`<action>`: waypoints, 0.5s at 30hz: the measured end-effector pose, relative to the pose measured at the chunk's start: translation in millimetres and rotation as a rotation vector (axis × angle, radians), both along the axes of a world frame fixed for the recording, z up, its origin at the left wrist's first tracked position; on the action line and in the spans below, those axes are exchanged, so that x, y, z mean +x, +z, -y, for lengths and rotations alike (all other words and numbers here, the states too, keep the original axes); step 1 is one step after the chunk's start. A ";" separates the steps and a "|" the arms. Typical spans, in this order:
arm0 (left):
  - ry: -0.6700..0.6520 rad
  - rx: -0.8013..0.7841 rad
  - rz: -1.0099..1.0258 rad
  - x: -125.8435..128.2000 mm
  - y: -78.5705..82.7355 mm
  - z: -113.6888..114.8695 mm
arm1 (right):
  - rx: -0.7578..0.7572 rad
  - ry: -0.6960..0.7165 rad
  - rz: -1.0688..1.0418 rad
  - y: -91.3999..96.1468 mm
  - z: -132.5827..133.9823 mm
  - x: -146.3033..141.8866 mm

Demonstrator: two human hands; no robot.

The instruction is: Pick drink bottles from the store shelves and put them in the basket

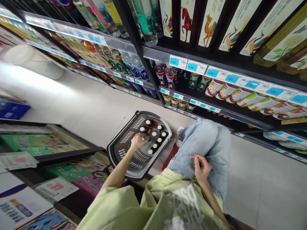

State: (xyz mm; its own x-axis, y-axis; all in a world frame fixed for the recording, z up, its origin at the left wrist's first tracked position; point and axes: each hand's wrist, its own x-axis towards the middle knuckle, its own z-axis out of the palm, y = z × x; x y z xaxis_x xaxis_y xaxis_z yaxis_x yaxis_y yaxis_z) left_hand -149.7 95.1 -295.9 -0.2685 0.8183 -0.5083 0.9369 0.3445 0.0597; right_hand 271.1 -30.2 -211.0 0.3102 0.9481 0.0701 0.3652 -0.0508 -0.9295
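Note:
My left hand (pixel 137 141) reaches down into a dark plastic shopping basket (pixel 116 139) with a grey rim on the floor. Its fingers are closed around the upper part of a bottle (pixel 145 137), which is partly hidden by the hand. Beside it, several bottles with white caps (pixel 155 146) stand grouped at the basket's right side, some with dark contents. Over my bent knee in light blue jeans (pixel 192 143), my right hand (pixel 201 167) hangs loosely, fingers slightly curled and apart, with nothing in it.
Drink shelves (pixel 201 72) with price tags run along the far side, carrying bottles and tall boxes (pixel 185 20). At the near left stands a display of boxed goods (pixel 79 167). A white bucket (pixel 44 65) and a blue pack (pixel 14 108) are farther left.

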 end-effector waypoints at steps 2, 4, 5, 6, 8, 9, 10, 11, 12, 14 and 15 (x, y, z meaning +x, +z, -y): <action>-0.009 -0.054 0.005 5.3 -21.0 1.2 | -0.002 -0.007 0.016 -1.0 0.0 0.8; -0.020 -0.098 0.017 12.2 -39.7 1.3 | -0.004 -0.011 0.027 -2.4 0.0 1.9; -0.023 -0.116 0.024 15.8 -48.1 0.7 | -0.005 -0.013 0.032 -3.1 0.0 2.4; -0.025 -0.129 0.033 19.3 -55.8 -0.3 | -0.011 -0.016 0.039 -3.8 0.1 2.9; -0.030 -0.150 0.051 26.0 -68.8 -3.4 | -0.037 -0.027 0.059 -5.1 0.3 3.3; -0.033 -0.159 0.059 29.0 -73.9 -5.2 | -0.053 -0.034 0.069 -5.6 0.4 3.3; -0.038 -0.166 0.067 31.8 -78.0 -6.8 | -0.066 -0.042 0.077 -6.0 0.7 3.2; -0.045 -0.173 0.074 34.3 -81.0 -8.2 | -0.075 -0.050 0.083 -6.4 1.0 3.0; -0.052 -0.179 0.083 36.5 -83.2 -9.2 | -0.080 -0.055 0.087 -6.6 1.4 2.7; -0.075 -0.188 0.104 39.7 -85.4 -9.9 | -0.086 -0.064 0.089 -6.6 2.0 1.9; -0.087 -0.191 0.113 40.8 -85.9 -9.6 | -0.091 -0.068 0.090 -6.4 2.0 1.5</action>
State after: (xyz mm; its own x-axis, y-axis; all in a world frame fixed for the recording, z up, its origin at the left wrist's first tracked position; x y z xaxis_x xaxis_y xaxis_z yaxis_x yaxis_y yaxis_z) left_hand -108.9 104.7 -381.8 -0.1334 0.7222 -0.6786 0.9546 0.2776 0.1078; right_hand 272.6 -32.3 -217.4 0.3699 0.9290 0.0150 0.4394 -0.1607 -0.8838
